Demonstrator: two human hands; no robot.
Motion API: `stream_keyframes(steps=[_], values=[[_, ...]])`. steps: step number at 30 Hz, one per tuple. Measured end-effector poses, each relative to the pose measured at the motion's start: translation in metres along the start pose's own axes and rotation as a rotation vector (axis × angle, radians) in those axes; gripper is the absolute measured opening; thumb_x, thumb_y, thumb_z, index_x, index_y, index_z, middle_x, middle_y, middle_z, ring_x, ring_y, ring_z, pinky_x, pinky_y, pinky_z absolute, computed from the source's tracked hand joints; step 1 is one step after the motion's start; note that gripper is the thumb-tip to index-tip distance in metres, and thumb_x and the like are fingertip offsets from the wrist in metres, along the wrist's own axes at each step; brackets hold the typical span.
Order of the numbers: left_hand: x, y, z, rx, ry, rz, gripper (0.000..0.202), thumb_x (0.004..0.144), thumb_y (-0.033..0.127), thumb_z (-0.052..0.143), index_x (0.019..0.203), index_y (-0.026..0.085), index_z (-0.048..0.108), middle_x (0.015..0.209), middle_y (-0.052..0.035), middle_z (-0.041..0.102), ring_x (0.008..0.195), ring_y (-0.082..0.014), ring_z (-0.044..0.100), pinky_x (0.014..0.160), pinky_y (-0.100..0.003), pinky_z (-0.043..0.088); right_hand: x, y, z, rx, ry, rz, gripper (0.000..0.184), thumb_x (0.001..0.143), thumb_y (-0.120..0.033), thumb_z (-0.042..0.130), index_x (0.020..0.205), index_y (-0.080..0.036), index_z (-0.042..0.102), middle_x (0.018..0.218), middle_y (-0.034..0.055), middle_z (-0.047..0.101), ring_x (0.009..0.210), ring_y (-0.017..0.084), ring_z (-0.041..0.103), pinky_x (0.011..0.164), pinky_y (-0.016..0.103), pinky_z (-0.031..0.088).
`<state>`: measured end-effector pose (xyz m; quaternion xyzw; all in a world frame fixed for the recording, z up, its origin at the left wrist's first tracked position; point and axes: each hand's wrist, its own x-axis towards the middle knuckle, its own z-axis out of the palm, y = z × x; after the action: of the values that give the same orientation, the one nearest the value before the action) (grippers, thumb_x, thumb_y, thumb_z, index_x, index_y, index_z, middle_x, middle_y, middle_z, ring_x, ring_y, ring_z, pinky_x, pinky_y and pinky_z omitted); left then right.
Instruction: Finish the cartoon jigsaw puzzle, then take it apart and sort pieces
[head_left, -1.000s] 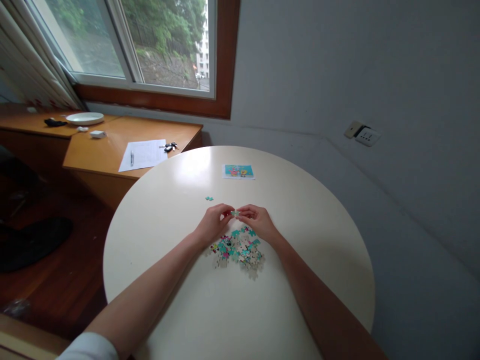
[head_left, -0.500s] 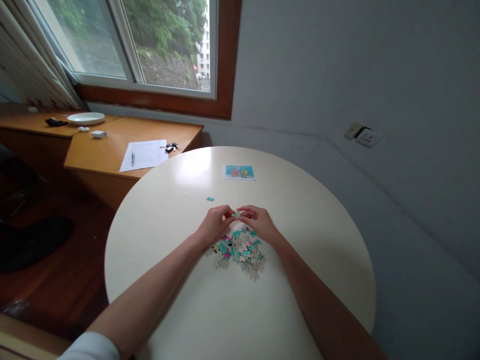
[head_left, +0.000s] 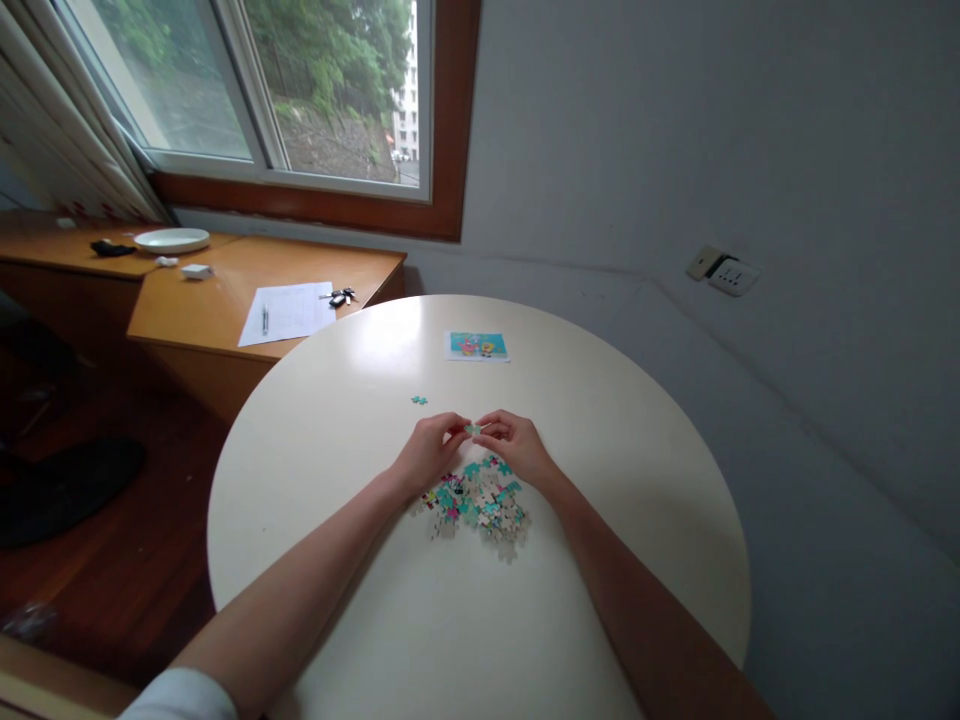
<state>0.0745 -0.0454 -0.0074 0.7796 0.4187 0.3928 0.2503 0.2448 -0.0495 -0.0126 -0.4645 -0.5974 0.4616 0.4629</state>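
Both hands' fingers point(head_left: 459, 432) pinch one puzzle piece point(head_left: 472, 429) between them.

Only the left hand point(head_left: 430, 452) and right hand point(head_left: 517, 446) have shifted faintly around the puzzle piece point(head_left: 472, 429) pinched between them.

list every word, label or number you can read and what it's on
Nothing can be read as text.
Printed sheet on the desk: lines too small to read.
Picture card on the round table: cartoon figures, any lettering blurred.
Wall socket: no legible marking.
Held puzzle piece: none visible.
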Motion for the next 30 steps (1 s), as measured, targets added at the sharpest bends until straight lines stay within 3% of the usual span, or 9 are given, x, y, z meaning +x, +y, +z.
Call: stream_keyframes(steps=[9, 21, 30], values=[[0.0002, 0.0015, -0.0006, -0.017, -0.027, -0.011, 0.015, 0.083, 0.021, 0.052, 0.075, 0.015, 0.064, 0.07, -0.0022, 0.067, 0.064, -0.0124, 0.059, 0.065, -0.025, 0.046, 0.0005, -0.0001, 0.0016, 0.086, -0.021, 0.044, 0.025, 0.062, -0.039, 0.072, 0.068, -0.017, 0.061, 0.062, 0.0021, 0.067, 0.062, 0.016, 0.064, 0.064, 0.028, 0.05], [0.0008, 0.0003, 0.0021, -0.037, -0.004, -0.03, 0.011, 0.08, 0.019, 0.055, 0.086, 0.016, 0.064, 0.072, -0.0008, 0.067, 0.065, -0.011, 0.059, 0.065, -0.023, 0.047, 0.0009, 0.0006, 0.0006, 0.035, 0.0, 0.021, 0.031, 0.065, -0.046, 0.069, 0.068, -0.016, 0.06, 0.059, 0.0021, 0.065, 0.057, 0.014, 0.06, 0.06, 0.027, 0.048], [0.0011, 0.0015, 0.0, 0.002, -0.006, 0.078, 0.007, 0.079, 0.017, 0.057, 0.082, 0.016, 0.063, 0.075, -0.0016, 0.064, 0.068, -0.0113, 0.058, 0.067, -0.024, 0.047, -0.0003, -0.0017, -0.0009, 0.006, -0.032, 0.027, 0.031, 0.064, -0.045, 0.07, 0.068, -0.016, 0.062, 0.058, 0.0022, 0.065, 0.056, 0.014, 0.06, 0.057, 0.027, 0.047]])
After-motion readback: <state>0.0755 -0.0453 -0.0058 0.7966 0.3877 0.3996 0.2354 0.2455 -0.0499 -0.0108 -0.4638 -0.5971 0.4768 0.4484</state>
